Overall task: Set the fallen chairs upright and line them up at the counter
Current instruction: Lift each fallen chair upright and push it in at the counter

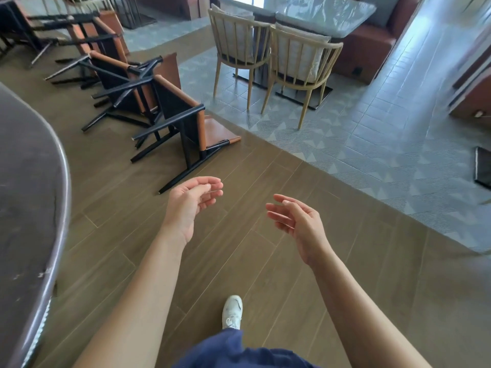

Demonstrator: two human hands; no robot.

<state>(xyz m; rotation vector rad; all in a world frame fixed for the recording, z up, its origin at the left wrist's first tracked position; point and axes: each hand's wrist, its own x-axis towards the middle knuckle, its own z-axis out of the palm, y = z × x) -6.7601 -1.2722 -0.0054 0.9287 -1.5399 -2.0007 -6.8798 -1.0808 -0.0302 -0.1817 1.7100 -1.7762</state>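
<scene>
Black-framed fallen chairs [170, 120] lie far left beside the counter [29, 181]; left hand [192, 201] and right hand [297, 221] hover empty, fingers relaxed.

fallen chairs [175, 107] [119, 81] [90, 31]: at least three, 11 o'clock
upright pale chairs [233, 38] [300, 54]: two, 1 o'clock
hands [192, 205] [299, 221]: two
white shoe [233, 310]: one, 6 o'clock
counter [26, 168]: one, 9 o'clock

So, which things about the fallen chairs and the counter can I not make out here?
Head view only.
Far fallen chairs: blurred, overlapping, cut by the top edge; count unclear.
Counter: cut by the left edge; its length is unseen.
Second chair: partly hidden behind the nearest chair.
</scene>
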